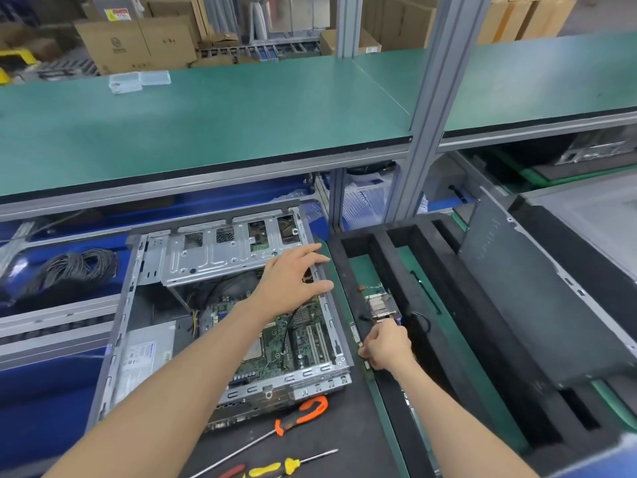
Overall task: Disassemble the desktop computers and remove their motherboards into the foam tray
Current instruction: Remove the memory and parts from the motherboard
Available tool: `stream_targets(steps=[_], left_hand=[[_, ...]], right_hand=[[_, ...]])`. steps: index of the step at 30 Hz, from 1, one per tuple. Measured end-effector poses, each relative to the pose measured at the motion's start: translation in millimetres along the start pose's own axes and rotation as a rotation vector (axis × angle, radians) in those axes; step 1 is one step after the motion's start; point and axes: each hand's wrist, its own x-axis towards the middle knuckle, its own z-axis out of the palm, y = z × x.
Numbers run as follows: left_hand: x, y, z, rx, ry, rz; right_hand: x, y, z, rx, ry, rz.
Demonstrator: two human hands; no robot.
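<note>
well, here is how the scene reads:
computer case (pixel 220 305): open metal box lying on the dark mat, lid off; judged heavy and stiff, with thin sheet edges that could cut.
motherboard (pixel 293 343): still inside the case, flat on its floor, in the right half; judged light but fragile, best lifted by its bare edges, not by sockets or slots.
wires (pixel 206 298): dark and yellow leads run over the board near the drive cage (they look as if they would snag a lift, though whether they are plugged in cannot be told).
left hand (pixel 293 281): fingers straight and spread, holding nothing, palm down over the right wall of the case, fingertips at or just above its rim.
right hand (pixel 387 343): fingers curled round a small finned metal part (pixel 381 307), likely a cooler with a lead, held over the foam tray.
foam tray (pixel 431 270): black, soft, cut into long slots, just beside the case on the right; a green board edge (pixel 358 336) stands in its nearest slot.
screwdrivers (pixel 300 415): orange-handled one and a yellow-handled one lie near the case's front edge.
writing: a white label on the power supply (pixel 141 357) carries print too small to read; the cardboard boxes (pixel 134 43) behind show marks that cannot be made out.
</note>
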Motion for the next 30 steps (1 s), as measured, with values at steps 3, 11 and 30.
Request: stream_targets(steps=[3, 11, 30], left_hand=[[-0.1, 0.1, -0.2, -0.003, 0.006, -0.002], [-4.1, 5.3, -4.7, -0.001, -0.018, -0.008], [-58.4, -49.7, -61.9, 0.045, 0.158, -0.094]], right_hand=[[-1.2, -8.8, 4.3, -0.243, 0.094, -0.032], [-7.5, -21.4, 3.5, -0.443, 0.195, -0.161], [-63.3, -151.3, -18.9, -0.015, 0.378, -0.892]])
